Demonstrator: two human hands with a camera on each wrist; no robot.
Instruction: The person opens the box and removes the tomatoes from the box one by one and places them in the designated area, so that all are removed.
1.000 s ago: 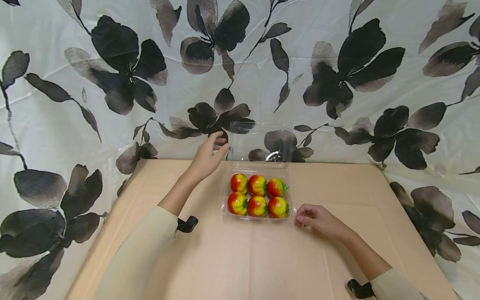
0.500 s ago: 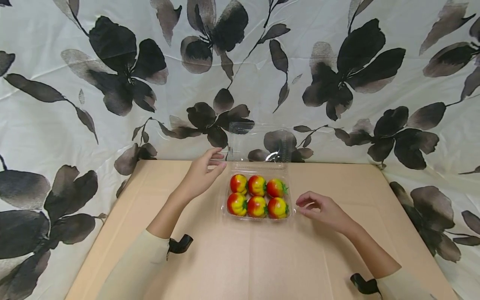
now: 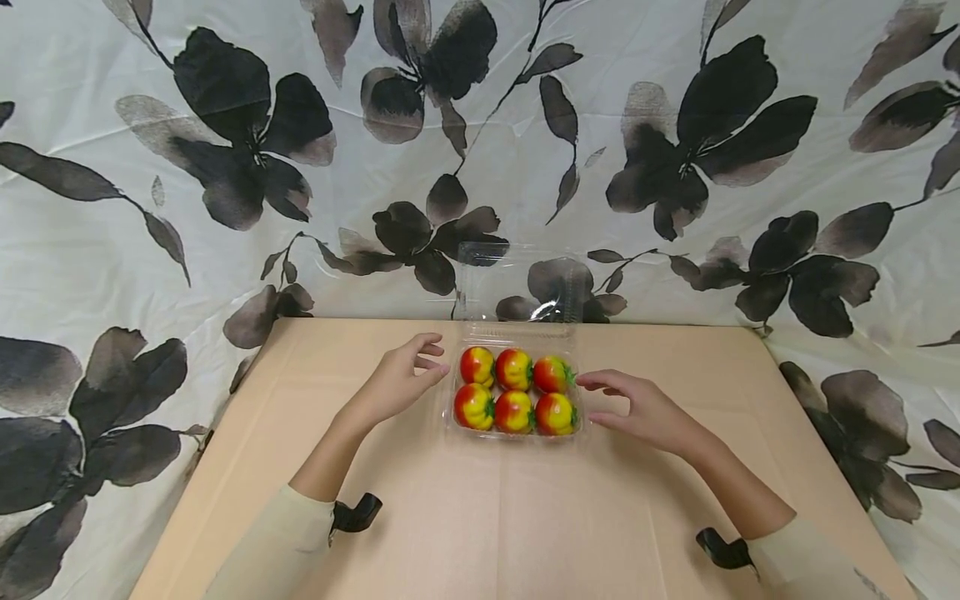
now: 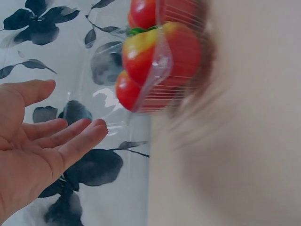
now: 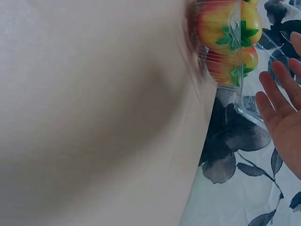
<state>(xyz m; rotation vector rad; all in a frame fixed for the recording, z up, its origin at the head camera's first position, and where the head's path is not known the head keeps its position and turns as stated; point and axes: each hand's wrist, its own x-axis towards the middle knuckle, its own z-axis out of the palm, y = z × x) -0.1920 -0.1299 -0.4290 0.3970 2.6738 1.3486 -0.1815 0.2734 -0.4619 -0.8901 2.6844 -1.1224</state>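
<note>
Both hands have shifted over the last second: the left hand (image 3: 402,382) has come down from beside the raised lid to the left side of the tray, and the right hand (image 3: 645,408) has moved up a little from near the tray's front right corner. The clear plastic container (image 3: 517,337) has stayed in place, near the far edge of a tan worktop (image 3: 525,517), roughly centred between the hands. Its transparent lid (image 3: 517,283) stands up at the back, with the pattern behind showing through.

Inside the tray sit six glossy red-and-yellow fruits (image 3: 515,413) in two rows of three, some with green leafy tops in sight.

The left grip is released, fingers loosely extended towards the tray, with a narrow gap before its side. The right grip is also released: its fingers reach towards the right side of the tray, thumb held apart below them. From the head view its fingertips seem to meet the rim, but the right wrist view shows them just beside the container, grasping nothing.

Each forearm wears a pale sleeve (image 3: 273,533) and a black wrist device (image 3: 356,512). Behind the worktop hangs a white cloth (image 3: 540,167) printed with large dark grey flowers and leaves.
</note>
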